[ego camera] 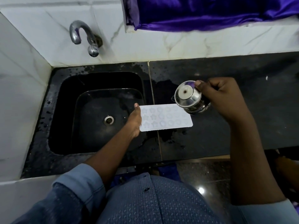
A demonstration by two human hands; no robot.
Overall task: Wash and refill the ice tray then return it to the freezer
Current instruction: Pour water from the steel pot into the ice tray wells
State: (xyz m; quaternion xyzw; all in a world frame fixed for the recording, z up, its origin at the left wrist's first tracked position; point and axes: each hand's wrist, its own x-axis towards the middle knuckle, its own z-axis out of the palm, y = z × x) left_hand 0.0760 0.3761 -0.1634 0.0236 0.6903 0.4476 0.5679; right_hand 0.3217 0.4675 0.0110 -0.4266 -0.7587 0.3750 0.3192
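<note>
A flat white ice tray (168, 118) with small star and round moulds lies level over the wet black counter, just right of the sink. My left hand (135, 121) holds its left end, thumb on top. My right hand (226, 97) grips a small steel jug (189, 98) with a lid, tilted over the tray's far right corner with its spout toward the tray. I cannot see any water pouring.
The black sink (97, 113) with a metal drain (108, 120) lies to the left, a chrome tap (84, 36) on the white tiled wall above it. Black counter (242, 118) stretches right. Purple cloth (210, 12) hangs at the top.
</note>
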